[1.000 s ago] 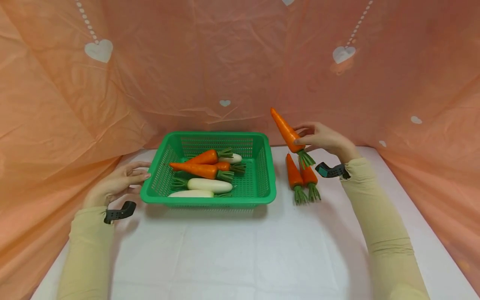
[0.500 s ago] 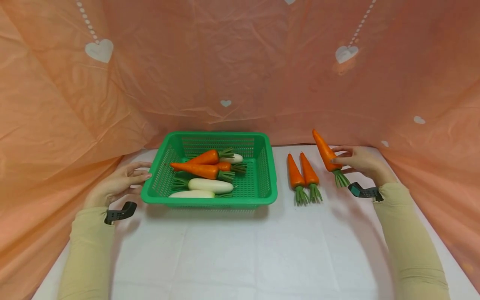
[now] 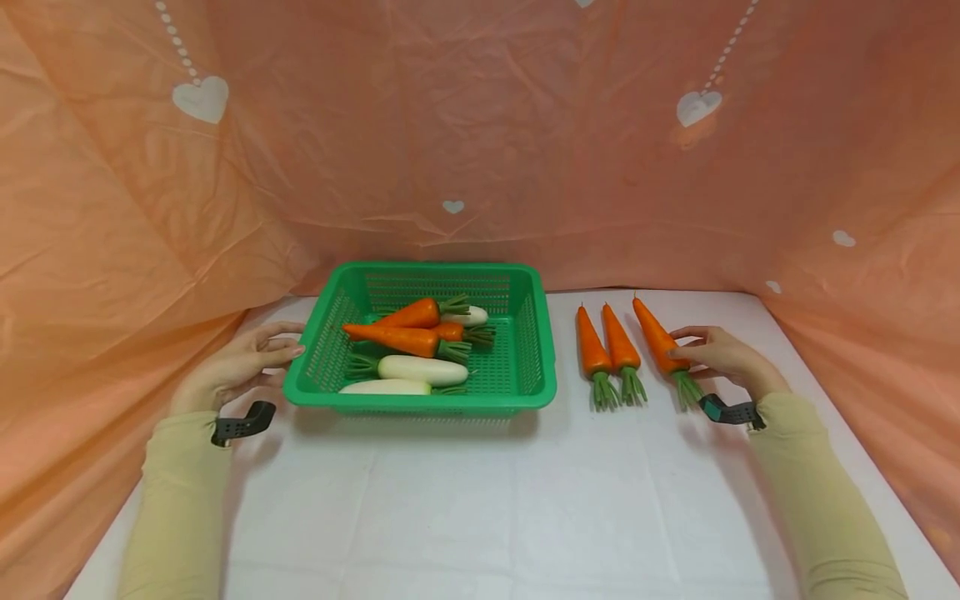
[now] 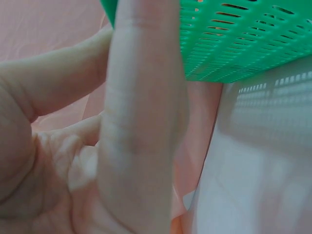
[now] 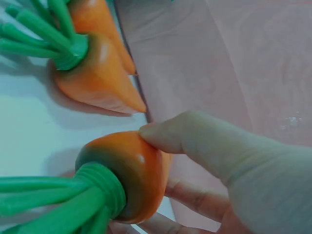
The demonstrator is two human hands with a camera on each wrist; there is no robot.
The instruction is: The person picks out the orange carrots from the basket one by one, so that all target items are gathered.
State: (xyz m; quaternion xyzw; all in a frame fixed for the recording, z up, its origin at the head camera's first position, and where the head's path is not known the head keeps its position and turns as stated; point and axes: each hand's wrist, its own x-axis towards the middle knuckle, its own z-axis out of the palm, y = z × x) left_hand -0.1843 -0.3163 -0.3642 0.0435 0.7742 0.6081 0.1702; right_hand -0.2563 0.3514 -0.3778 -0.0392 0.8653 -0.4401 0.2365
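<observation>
My right hand (image 3: 716, 354) grips an orange carrot (image 3: 655, 333) near its leafy end, low at the white table. In the right wrist view the thumb presses one side of this carrot (image 5: 134, 168), with fingers partly hidden behind it. Just left of it lie two more carrots, a left one (image 3: 593, 343) and a right one (image 3: 620, 340), tips pointing away. At the green basket's (image 3: 547, 375) left rim, my left hand (image 3: 236, 364) holds on with thumb and fingers; the left wrist view shows the thumb (image 4: 141, 107) beside the perforated wall. Fingertip contact there is partly hidden.
Inside the basket are three carrots (image 3: 393, 337) and three white radishes (image 3: 423, 369), with green stems. White cloth (image 3: 450, 500) covers the table. A peach curtain (image 3: 480, 133) with hearts hangs behind and at both sides.
My right hand has carried the carrot rightward, then down to the table beside the other two. The left hand and basket stay in place.
</observation>
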